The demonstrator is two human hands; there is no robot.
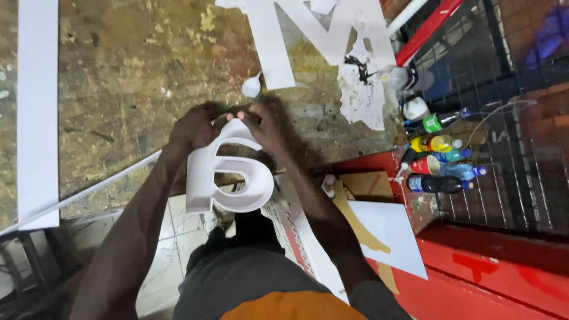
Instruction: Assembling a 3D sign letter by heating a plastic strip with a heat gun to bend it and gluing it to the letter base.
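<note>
Head view: white channel letter (pixel 228 172) gripped at its top end between left hand (pixel 192 127) and right hand (pixel 268 124), both closed on the curved rim, fingertips nearly meeting. Held clear of the scarred worktable (pixel 130 71), hanging below the hands toward the body. Long axis running from the hands down toward the lap; open face turned up to the camera, round bowl under the right hand. Risk, judged: thin side wall springing loose or kinking under uneven squeeze. Small white bulb (pixel 251 86) just beyond the fingertips; bottles (pixel 438 160) well off to the right.
</note>
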